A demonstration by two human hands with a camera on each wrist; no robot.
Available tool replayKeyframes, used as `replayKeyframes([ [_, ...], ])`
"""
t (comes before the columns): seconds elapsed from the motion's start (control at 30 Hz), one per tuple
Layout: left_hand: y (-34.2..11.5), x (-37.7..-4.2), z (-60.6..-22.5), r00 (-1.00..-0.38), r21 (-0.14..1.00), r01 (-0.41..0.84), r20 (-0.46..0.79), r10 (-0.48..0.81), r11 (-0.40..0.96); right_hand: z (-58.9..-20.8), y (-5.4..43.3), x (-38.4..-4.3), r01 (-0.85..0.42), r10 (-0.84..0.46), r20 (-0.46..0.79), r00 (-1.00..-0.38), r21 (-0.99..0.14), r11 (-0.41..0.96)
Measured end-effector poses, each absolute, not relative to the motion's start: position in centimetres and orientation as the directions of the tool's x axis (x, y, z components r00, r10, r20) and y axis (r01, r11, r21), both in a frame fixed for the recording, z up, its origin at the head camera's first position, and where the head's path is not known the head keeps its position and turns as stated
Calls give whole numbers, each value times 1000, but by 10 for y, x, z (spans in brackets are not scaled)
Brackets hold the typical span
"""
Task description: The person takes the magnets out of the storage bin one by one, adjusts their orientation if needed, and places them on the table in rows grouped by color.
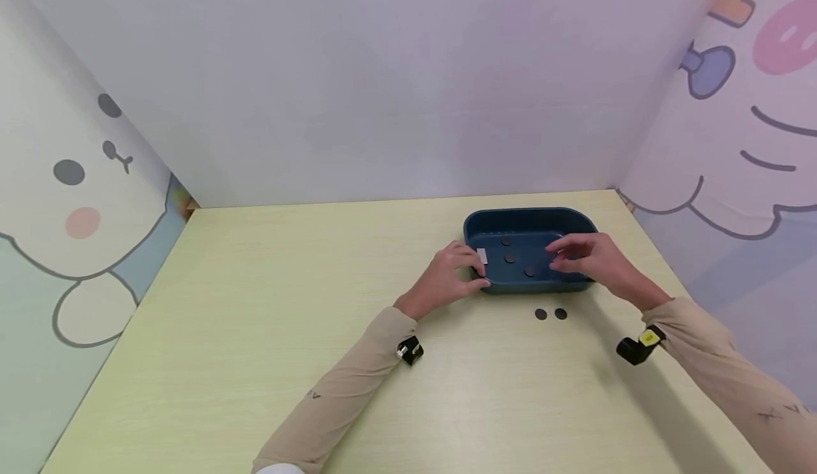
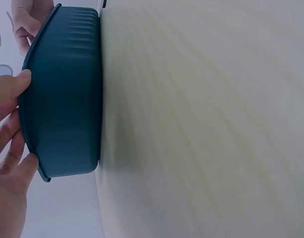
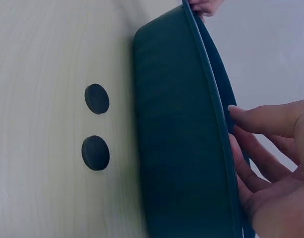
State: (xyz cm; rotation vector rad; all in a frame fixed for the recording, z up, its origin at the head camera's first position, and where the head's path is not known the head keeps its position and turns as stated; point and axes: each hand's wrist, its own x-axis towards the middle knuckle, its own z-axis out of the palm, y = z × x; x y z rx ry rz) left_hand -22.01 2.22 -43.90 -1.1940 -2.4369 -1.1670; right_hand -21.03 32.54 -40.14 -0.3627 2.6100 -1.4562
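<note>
A dark teal rectangular tub (image 1: 526,219) stands on the table. Three small dark round discs lie inside it, one of them (image 1: 509,258) near the middle. My left hand (image 1: 447,279) holds the tub's left front corner by the rim, as the left wrist view also shows. Over the right side of the tub hovers my right hand (image 1: 593,257), thumb and fingers apart with nothing seen between them. In front of the tub, two more dark discs rest side by side on the table, a left disc (image 1: 540,314) and a right disc (image 1: 561,313).
The pale yellow table (image 1: 306,275) reaches back to a plain whitish wall (image 1: 383,91). Cartoon-printed panels flank it left and right. A white label (image 1: 482,255) shows at the tub's left end. Each forearm wears a small black wrist device.
</note>
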Motion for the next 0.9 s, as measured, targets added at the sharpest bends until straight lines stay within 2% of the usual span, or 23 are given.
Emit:
replayKeyframes([
  [0.2, 22, -221, -439, -656, 568, 738, 474, 588, 365, -402, 326, -220, -115, -324, -50, -945, -874, 471],
  [0.6, 23, -222, -440, -644, 561, 749, 492, 585, 353, -406, 326, -236, -43, -381, -171, -909, -868, 495],
  [0.9, 23, -221, -438, -653, 561, 741, 475, 590, 368, -412, 327, -246, -69, -425, -187, -886, -853, 518],
])
